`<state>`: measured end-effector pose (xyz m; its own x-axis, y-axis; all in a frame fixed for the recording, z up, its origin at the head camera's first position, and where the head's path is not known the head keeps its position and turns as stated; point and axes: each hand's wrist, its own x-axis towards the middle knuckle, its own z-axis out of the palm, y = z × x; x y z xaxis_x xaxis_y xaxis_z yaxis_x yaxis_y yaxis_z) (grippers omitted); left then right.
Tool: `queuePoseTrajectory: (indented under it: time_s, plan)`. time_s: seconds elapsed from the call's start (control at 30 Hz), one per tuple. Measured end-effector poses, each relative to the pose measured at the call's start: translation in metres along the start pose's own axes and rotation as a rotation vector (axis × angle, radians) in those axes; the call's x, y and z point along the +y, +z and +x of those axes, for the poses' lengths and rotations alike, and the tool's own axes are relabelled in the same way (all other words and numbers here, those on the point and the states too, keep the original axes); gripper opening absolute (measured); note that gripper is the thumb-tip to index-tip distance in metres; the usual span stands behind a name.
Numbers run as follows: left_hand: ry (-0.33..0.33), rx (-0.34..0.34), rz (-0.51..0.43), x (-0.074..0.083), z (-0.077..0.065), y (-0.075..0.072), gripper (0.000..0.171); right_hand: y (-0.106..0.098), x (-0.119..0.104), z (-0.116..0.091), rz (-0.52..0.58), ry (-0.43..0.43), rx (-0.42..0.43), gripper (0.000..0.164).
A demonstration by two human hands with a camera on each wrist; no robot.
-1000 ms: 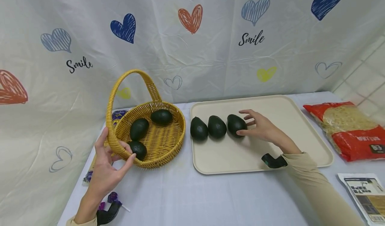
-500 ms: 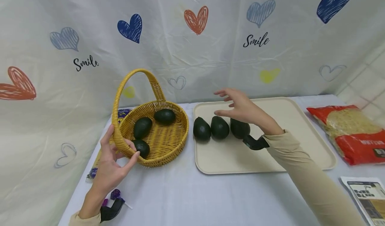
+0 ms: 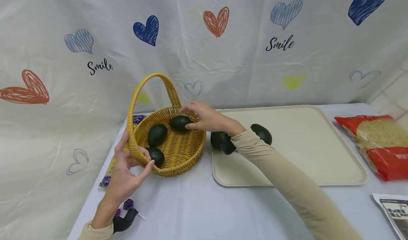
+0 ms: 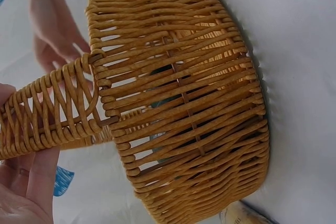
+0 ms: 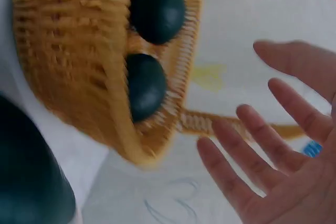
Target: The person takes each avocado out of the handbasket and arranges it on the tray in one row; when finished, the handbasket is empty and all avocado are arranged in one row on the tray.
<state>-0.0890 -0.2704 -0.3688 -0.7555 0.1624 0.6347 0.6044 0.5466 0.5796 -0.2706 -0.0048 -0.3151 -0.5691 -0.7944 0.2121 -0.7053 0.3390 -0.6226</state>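
In the head view, my left hand (image 3: 125, 178) grips the yellow wicker basket (image 3: 181, 169) where its arched handle (image 3: 131, 126) meets the near-left rim. Inside lie three dark green avocados: one at the back (image 3: 180, 123), another at the left (image 3: 157, 135), and a third (image 3: 156, 157) partly behind my left fingertips. My right hand (image 3: 208, 118) hovers over the basket's back-right rim, its fingertips overlapping the back avocado. From the right wrist, the fingers (image 5: 257, 156) look spread, holding nothing. The left wrist view shows my left fingers (image 4: 42, 177) around the handle's base.
Right of the basket is a cream tray (image 3: 306, 176) with avocados (image 3: 262, 133), partly covered by my right forearm. A red pasta bag (image 3: 379, 146) lies far right, above a white packet (image 3: 393, 211). A wrapped lollipop (image 3: 129, 204) sits by my left wrist. A printed curtain hangs behind.
My right hand has left the rightmost avocado on the tray and swung left, without anything in it, over the basket. The left hand keeps its hold on the handle; the head view has shifted slightly.
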Motion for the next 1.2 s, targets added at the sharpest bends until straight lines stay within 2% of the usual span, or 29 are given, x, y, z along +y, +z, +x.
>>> queuePoseTrajectory:
  time_s: [0.13,0.37,0.53,0.67,0.8,1.0,1.2]
  plan:
    - [-0.001,0.004,0.005,0.002,0.000,0.000,0.123,0.013,0.005,0.017,-0.042,-0.020,-0.045,0.041]
    - [-0.002,0.005,-0.011,0.002,0.000,0.000,0.123,0.019,0.011,0.043,-0.077,0.052,-0.148,0.044]
    - [-0.015,-0.002,-0.027,0.001,-0.001,0.002,0.124,0.025,0.018,0.050,-0.094,0.118,-0.253,0.050]
    - [0.001,-0.004,-0.017,-0.001,-0.001,0.003,0.124,0.031,0.022,0.051,-0.114,0.135,-0.324,0.056]
    - [0.006,-0.010,-0.029,-0.001,-0.001,0.002,0.123,0.033,0.022,0.051,-0.132,0.127,-0.334,0.059]
    - [-0.005,-0.010,-0.026,0.000,-0.002,0.000,0.124,0.037,0.021,0.050,-0.154,0.137,-0.362,0.054]
    - [0.000,-0.009,-0.029,-0.001,-0.001,0.001,0.122,0.043,0.021,0.046,-0.169,0.125,-0.342,0.050]
